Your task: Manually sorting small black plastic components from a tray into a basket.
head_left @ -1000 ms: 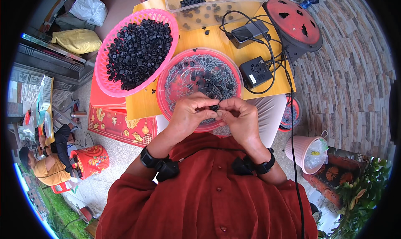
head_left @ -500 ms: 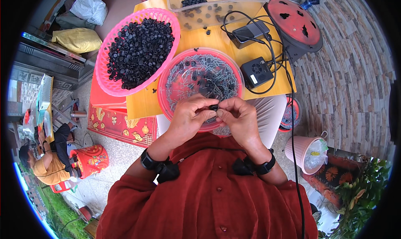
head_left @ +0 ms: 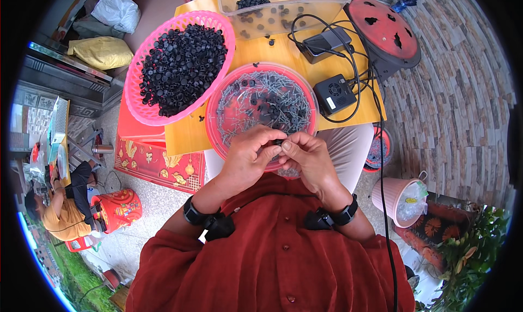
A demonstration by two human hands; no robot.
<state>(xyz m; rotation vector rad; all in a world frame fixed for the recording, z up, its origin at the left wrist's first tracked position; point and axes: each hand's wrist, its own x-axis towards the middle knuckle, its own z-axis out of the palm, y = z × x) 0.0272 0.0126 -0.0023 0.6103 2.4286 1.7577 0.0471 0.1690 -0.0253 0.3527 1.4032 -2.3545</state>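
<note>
Nothing's really shifted in the last second: your left hand [head_left: 251, 155] and right hand [head_left: 306, 160] are still pressed together at the 6 o'clock rim of the red basin [head_left: 218, 128], fingertips of both pinched shut on a small black cap [head_left: 278, 142]. Keep your wrists bent inward, hold that cap steady over the basin and push straight, so anything you fumble drops among the nails [head_left: 272, 94].

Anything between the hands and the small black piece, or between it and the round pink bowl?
Nothing visible. Left hand and right hand pinch the small black piece directly between their fingertips, right above the near rim of the round pink bowl of nails, with no object between.
</note>
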